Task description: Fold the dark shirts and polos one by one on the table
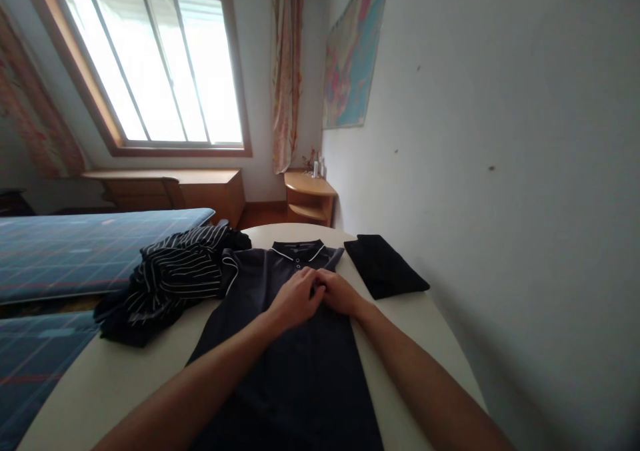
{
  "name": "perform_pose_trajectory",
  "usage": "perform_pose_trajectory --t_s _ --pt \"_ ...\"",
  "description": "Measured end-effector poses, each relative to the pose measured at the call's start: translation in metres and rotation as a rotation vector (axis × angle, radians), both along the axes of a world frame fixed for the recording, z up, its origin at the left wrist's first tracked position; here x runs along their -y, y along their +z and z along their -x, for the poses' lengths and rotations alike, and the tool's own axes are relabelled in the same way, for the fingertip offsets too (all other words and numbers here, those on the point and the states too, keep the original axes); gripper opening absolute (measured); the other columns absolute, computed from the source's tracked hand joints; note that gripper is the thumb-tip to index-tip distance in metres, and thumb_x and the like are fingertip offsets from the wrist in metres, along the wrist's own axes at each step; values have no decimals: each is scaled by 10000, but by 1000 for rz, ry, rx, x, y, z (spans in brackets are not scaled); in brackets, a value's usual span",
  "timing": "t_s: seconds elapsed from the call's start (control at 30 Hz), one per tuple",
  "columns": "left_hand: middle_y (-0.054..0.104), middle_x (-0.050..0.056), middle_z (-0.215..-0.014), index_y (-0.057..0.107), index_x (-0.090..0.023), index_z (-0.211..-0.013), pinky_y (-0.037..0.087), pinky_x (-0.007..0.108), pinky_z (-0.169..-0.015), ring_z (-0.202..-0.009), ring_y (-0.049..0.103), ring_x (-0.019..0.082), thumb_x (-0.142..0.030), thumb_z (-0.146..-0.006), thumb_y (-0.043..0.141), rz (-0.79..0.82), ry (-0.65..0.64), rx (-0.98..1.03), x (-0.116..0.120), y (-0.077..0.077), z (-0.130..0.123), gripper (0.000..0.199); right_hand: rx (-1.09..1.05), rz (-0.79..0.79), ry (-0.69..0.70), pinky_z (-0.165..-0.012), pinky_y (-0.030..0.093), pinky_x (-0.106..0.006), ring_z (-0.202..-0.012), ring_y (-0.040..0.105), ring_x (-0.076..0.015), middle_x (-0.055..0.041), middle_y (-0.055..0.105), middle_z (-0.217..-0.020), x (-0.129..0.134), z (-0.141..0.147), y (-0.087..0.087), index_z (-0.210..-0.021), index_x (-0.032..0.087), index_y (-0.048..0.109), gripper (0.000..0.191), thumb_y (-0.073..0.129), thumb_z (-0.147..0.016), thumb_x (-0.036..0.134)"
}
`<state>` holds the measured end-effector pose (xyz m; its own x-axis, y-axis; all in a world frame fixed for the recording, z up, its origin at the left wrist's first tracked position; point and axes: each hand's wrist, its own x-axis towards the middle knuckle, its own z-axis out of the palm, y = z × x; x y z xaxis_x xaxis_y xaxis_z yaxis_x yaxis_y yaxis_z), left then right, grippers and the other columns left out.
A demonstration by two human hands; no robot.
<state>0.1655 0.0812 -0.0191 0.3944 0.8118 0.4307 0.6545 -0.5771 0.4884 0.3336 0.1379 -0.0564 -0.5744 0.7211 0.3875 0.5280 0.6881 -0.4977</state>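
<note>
A dark polo shirt lies spread front up on the table, its collar with white edging at the far end and buttons below it. My left hand and my right hand meet on the shirt's chest, just under the buttons. The fingers of both hands are bent in and closed on the cloth at the front opening. What exactly lies between the fingertips is hidden by the hands.
On the cream round table, a heap of black-and-white striped clothes sits at the left. A folded black garment lies at the right, near the white wall. Left of the table is a blue plaid bed.
</note>
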Motion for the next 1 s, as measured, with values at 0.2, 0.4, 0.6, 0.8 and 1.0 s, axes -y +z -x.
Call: perform_pose_trajectory --t_s 0.2,0.4,0.6,0.8,1.0 --pt "662 74 -1075 596 -214 -1086 475 368 -904 -1026 611 251 -346 -872 609 14 185 -91 -39 -34 7 252 -248 -46 -559 -924 479 -306 -956 649 -178 -72 694 -1023 -31 -27 -3 -1017 173 645 316 427 -827 46" --pt "652 59 -1054 623 -218 -970 459 376 -905 -1057 573 264 -337 -857 629 23 143 -144 -34 -39 10 164 93 70 -749 -963 453 -274 -1134 616 -192 -101 648 -1246 -68 -42 -1 -1256 173 580 462 399 -858 24" --pt "646 50 -1035 607 -222 -936 454 357 -894 -1040 571 244 -274 -860 608 35 142 -110 -37 -41 11 92 357 146 -777 -898 469 -291 -1127 630 -233 -137 646 -1259 -96 -39 9 -1259 159 596 401 494 -877 93" --pt "643 53 -1055 599 -218 -850 451 351 -931 -1056 567 231 -261 -853 611 45 121 -94 -40 -45 11 45 461 160 -739 -820 475 -303 -1021 663 -242 -129 707 -1130 -108 -36 29 -1071 177 695 241 506 -928 218" --pt "649 54 -1013 578 -213 -819 466 351 -927 -1037 571 221 -227 -869 577 52 139 -23 -43 -48 11 53 520 37 -656 -862 433 -335 -1056 638 -232 -102 689 -1176 -118 -19 67 -1118 224 666 299 403 -981 188"
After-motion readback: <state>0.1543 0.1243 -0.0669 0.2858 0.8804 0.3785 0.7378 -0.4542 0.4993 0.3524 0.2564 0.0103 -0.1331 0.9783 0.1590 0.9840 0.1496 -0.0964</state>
